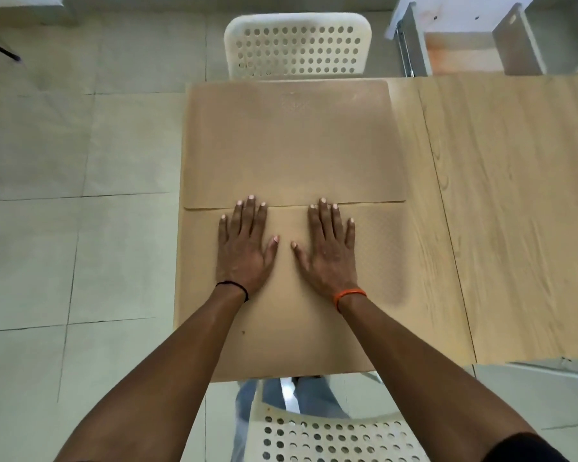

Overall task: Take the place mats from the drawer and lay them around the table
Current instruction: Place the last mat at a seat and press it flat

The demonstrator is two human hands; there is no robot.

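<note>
I've got both palms down flat now: my left hand (244,248) and my right hand (329,250) lie side by side, fingers straight and slightly spread, pressing on the near tan rectangular place mat (281,331), which sits at my end of the pale wood-grain table (514,211). Fingertips reach right up to the seam where the far tan rectangular place mat (291,145) begins; its near edge looks to overlap mine a touch, though I can't be certain which lies on top. That far mat lies in front of the white perforated plastic chair (297,45) across from me, and a second white perforated chair (331,435) is just under my arms.

So, two mats laid, one for each facing seat at this end. I'd judge I'm smoothing and squaring the near one. The table's long right stretch shows bare wood, so more places probably need mats. Up top right I see the open pale drawer unit (464,35); whether any mats remain inside, I can't tell. Neither hand holds anything.
</note>
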